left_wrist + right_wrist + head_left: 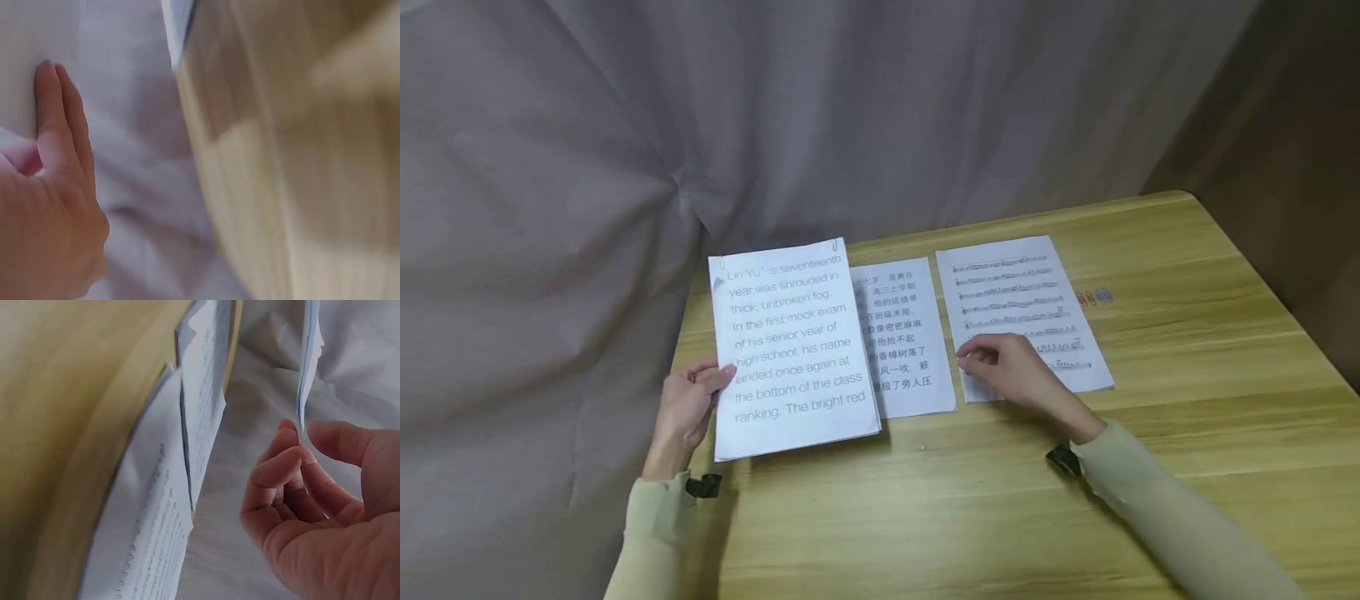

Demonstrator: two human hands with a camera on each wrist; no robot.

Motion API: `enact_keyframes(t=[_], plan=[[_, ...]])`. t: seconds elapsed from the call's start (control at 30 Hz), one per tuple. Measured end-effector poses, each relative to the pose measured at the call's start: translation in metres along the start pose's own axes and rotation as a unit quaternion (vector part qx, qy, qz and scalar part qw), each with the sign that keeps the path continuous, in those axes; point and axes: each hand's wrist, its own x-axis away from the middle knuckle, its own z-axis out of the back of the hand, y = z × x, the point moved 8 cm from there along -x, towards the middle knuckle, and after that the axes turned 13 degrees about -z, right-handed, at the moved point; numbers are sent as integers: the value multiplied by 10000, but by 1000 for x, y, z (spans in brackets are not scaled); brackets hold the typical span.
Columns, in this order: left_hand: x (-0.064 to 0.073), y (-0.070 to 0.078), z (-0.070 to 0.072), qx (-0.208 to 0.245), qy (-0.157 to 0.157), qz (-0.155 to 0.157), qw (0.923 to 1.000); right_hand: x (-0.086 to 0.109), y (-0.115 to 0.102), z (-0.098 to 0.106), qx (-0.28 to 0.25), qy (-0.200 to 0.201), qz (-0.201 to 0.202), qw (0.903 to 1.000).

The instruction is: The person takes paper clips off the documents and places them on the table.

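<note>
My left hand (685, 407) holds a stack of paper (797, 350) with large English text by its left edge, thumb in front and fingers behind. A dark green paper clip (834, 246) sits at the stack's top right corner and a pale one (722, 262) at the top left. My right hand (1017, 371) is above the lower left part of a sheet of music (1037, 248), its fingers loosely curled. In the right wrist view a gap shows between thumb and fingertips, with nothing held. Between them lies a Chinese text sheet (917, 402), partly hidden by the stack.
Several red and blue paper clips (1094, 297) lie in a row on the wooden table (1195, 358), right of the music. A grey curtain (880, 125) hangs behind the table and along its left side.
</note>
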Motion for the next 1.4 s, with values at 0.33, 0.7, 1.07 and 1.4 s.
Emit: enact_keyframes(t=[0.33,0.7,1.07,1.4], plan=[[34,-20,-86,333,-383,-47,9987,-23,-4,30,-657,447,-189,9967],[65,-28,-137,438,-926,-94,9947,-47,-10,54,-1202,900,-347,9881],[76,-34,-142,454,-1024,94,9937,-51,-8,53,-1018,978,-278,9896],[82,-40,-149,350,-1731,384,9835,-49,-3,53,-1008,886,-386,9902]])
